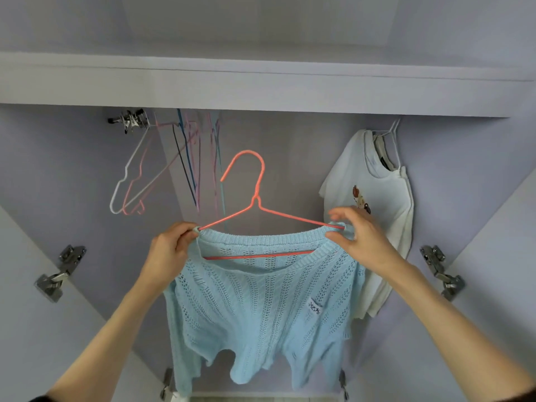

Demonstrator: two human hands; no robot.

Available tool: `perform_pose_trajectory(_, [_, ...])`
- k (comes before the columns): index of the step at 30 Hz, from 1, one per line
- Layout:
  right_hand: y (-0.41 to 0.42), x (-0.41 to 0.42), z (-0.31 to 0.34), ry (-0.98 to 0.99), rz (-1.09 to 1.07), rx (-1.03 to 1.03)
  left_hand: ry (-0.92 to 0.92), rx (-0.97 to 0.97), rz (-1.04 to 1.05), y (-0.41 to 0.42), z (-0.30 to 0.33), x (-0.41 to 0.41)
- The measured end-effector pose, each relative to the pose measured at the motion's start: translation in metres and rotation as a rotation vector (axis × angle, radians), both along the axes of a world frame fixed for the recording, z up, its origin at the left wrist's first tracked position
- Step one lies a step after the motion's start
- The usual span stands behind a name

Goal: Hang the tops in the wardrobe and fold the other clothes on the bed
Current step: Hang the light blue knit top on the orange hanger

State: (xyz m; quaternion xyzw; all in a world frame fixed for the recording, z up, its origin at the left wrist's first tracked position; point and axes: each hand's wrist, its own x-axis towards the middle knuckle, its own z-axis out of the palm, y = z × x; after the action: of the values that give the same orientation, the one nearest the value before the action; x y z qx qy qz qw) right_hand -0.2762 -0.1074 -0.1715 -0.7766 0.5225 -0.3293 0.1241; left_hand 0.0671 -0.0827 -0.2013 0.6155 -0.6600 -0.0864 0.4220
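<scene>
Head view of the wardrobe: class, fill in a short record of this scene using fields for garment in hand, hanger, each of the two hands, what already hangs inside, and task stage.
garment in hand: light blue knit top, draped on a hanger
hanger: coral wire hanger, hook free, not on the rail
left hand: pinches the top's left shoulder at the hanger end
right hand: pinches the right shoulder
already hanging: white T-shirt at right; empty hangers at left
task stage: top on hanger, not yet hung
</scene>
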Motion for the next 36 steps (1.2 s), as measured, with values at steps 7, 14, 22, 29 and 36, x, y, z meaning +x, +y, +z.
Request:
perform_pose_trajectory(7, [0.002,0.053,0.020,-0.200,0.207,0.385,-0.016,0.028,-0.140,-0.004,-0.001,-0.032])
perform_pose_trajectory(14, [0.002,0.011,0.005,-0.478,0.116,0.792,-0.196,0.229,-0.238,-0.006,-0.023,-0.049])
perform_pose_trajectory(22, [-0.017,-0.026,-0.010,-0.880,-0.037,1.043,-0.371,-0.154,-0.368,-0.012,0.030,-0.096])
perform_pose_trajectory(29, [-0.055,-0.038,0.017,-1.291,0.117,1.032,-0.605,-0.686,-0.113,-0.042,0.118,-0.134])
perform_pose_trajectory(36, [-0.095,-0.044,0.040,-1.573,0.040,0.854,-0.769,-0.573,0.145,-0.076,0.133,-0.131])
